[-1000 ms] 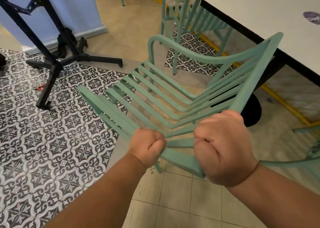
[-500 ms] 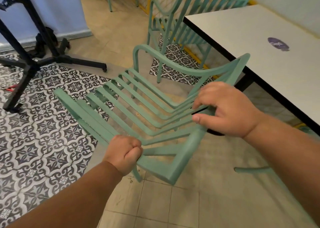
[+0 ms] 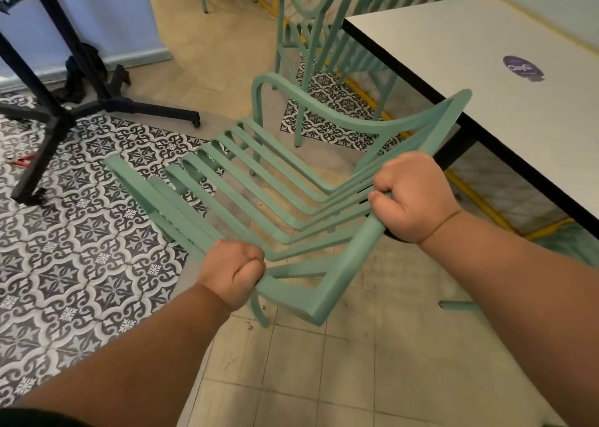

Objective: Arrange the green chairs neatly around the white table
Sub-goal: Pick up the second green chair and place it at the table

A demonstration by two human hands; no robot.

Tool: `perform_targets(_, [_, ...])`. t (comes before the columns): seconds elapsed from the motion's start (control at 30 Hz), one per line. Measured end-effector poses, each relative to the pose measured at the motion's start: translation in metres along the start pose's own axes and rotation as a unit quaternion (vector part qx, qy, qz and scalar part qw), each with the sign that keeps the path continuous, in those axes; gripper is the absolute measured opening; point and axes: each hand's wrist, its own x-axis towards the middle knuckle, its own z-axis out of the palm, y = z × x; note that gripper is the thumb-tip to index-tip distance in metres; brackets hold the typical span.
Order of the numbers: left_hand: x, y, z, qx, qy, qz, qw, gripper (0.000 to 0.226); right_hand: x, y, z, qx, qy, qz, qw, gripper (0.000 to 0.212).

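**Both fists on the tilted chair, close to the worktop**

The green chair (image 3: 353,264) is in the middle of the view and is tilted. Its curved rail reaches toward 2 o'clock and ends just beside the dark edge of the white worktop (image 3: 486,79). The left hand (image 3: 233,271), at 6 o'clock, has its grip pressed together round a frame bar. The right hand (image 3: 411,199), at 3 o'clock, has its grip curled fully round the side rail. A second green chair (image 3: 324,21) stands at 12 o'clock against the worktop.

To do this step well, I think the chair should first be turned upright, a little away from the worktop edge, so that the rail does not knock it. Both hands should share the weight. Then all the legs should come down together, and the seat should be pushed in straight, in line with the second chair. I cannot tell whether the legs touch the floor now.

Half a second before, the fingers of the right hand lay loosely over the slats. Now they are closed on the rail. The left hand keeps the same place on the frame.
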Motion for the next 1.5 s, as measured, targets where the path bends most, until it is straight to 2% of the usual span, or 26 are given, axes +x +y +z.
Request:
perform_targets(0.23, [0.004, -0.002, -0.014, -0.013, -0.043, -0.004, 0.999, 0.037, -0.015, -0.011, 0.002, -0.008, 0.009, 0.044, 0.999, 0.039])
perform_targets(0.5, [0.025, -0.012, -0.042, -0.046, -0.108, -0.001, 0.993, 0.023, -0.034, -0.045, 0.000, -0.046, 0.010, 0.136, 0.990, 0.042])
perform_targets(0.77, [0.036, -0.017, -0.044, -0.051, -0.159, 0.002, 0.986, 0.026, -0.038, -0.050, 0.000, -0.082, 0.004, 0.152, 0.985, 0.043])
perform_targets(0.83, [0.035, -0.014, -0.050, -0.028, -0.180, -0.030, 0.983, 0.030, -0.038, -0.049, 0.000, -0.084, 0.006, 0.151, 0.985, 0.044])
perform_targets(0.93, [0.031, 0.010, -0.065, 0.046, -0.209, -0.123, 0.969, 0.043, -0.038, -0.047, 0.000, -0.096, 0.008, 0.143, 0.985, 0.044])
perform_targets(0.97, [0.028, 0.024, -0.072, 0.048, -0.203, -0.151, 0.966, 0.043, -0.038, -0.047, 0.000, -0.096, 0.008, 0.140, 0.985, 0.044])
perform_targets(1.03, [0.016, 0.064, -0.089, -0.052, -0.149, -0.198, 0.967, 0.040, -0.038, -0.048, -0.001, -0.092, 0.008, 0.139, 0.986, 0.043])
perform_targets(1.1, [0.002, 0.108, -0.105, -0.130, -0.078, -0.206, 0.967, 0.036, -0.039, -0.048, 0.000, -0.091, 0.011, 0.140, 0.986, 0.041])
perform_targets(1.17, [-0.010, 0.142, -0.114, -0.147, -0.046, -0.207, 0.966, 0.040, -0.039, -0.049, 0.000, -0.094, 0.007, 0.140, 0.986, 0.041])
perform_targets(1.2, [-0.013, 0.155, -0.114, -0.144, -0.057, -0.223, 0.962, 0.045, -0.039, -0.049, 0.000, -0.095, 0.003, 0.141, 0.985, 0.042])
perform_targets(1.27, [-0.015, 0.173, -0.108, -0.094, -0.131, -0.267, 0.950, 0.048, -0.038, -0.050, -0.002, -0.094, 0.002, 0.141, 0.986, 0.042])
perform_targets(1.33, [-0.015, 0.180, -0.093, -0.004, -0.186, -0.278, 0.942, 0.040, -0.039, -0.051, -0.002, -0.086, 0.009, 0.142, 0.986, 0.041])
perform_targets(1.43, [-0.011, 0.181, -0.077, 0.110, -0.160, -0.266, 0.944, 0.022, -0.039, -0.049, -0.002, -0.084, 0.008, 0.141, 0.986, 0.043])
perform_targets(1.5, [-0.010, 0.178, -0.075, 0.141, -0.146, -0.248, 0.947, 0.014, -0.039, -0.049, -0.001, -0.072, 0.006, 0.138, 0.988, 0.043])
